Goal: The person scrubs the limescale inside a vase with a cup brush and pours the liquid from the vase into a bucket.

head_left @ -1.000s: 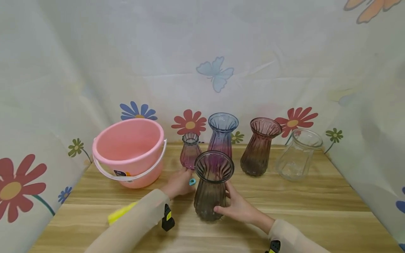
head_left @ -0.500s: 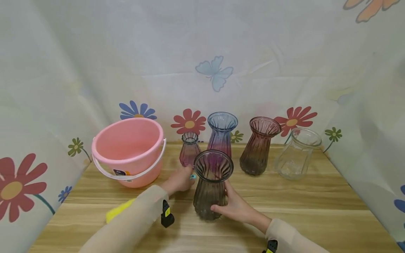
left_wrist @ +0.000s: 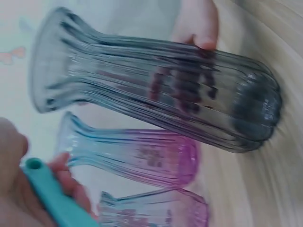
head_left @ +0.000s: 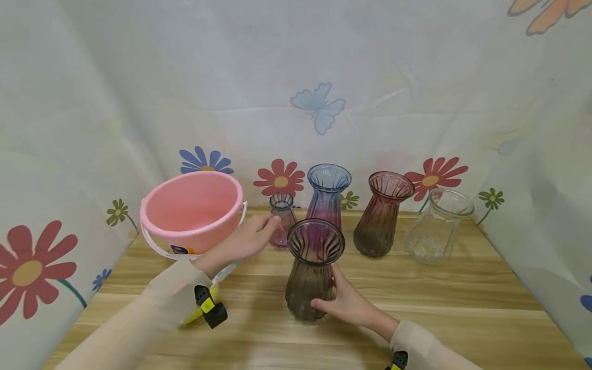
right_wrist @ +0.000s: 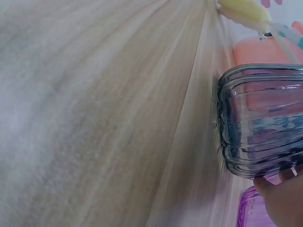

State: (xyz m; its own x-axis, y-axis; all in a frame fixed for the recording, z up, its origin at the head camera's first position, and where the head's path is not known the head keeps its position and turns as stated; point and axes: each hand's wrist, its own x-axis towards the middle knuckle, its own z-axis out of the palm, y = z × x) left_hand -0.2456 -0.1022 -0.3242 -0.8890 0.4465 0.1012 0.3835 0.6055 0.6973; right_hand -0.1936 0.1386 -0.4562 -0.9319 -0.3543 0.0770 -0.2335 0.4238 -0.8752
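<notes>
My right hand (head_left: 351, 303) grips the lower side of a tall grey ribbed glass vase (head_left: 299, 288), thumb in front. The vase stands upright at the middle of the table, flared mouth up. Left of it, my left hand (head_left: 250, 239) is raised, holding a bottle brush by its teal handle (left_wrist: 59, 198). Its yellow head (right_wrist: 246, 14) hangs low behind the left wrist, partly hidden in the head view. Beyond the hands stand a small pink vase (head_left: 280, 237), partly covered by the left fingertips, and a blue-to-purple vase (head_left: 325, 205), overlapped by the grey one.
A pink bucket (head_left: 191, 234) with a white handle stands at the left. Toward the right are a reddish-brown vase (head_left: 378, 226) and a clear glass vase (head_left: 432, 236). Printed curtains (head_left: 259, 67) enclose the wooden table (head_left: 416, 293) behind and at both sides.
My left hand has risen from near the table beside the grey vase, bringing the brush up. The brush's yellow head has shifted right. My right hand and the grey vase stay in place.
</notes>
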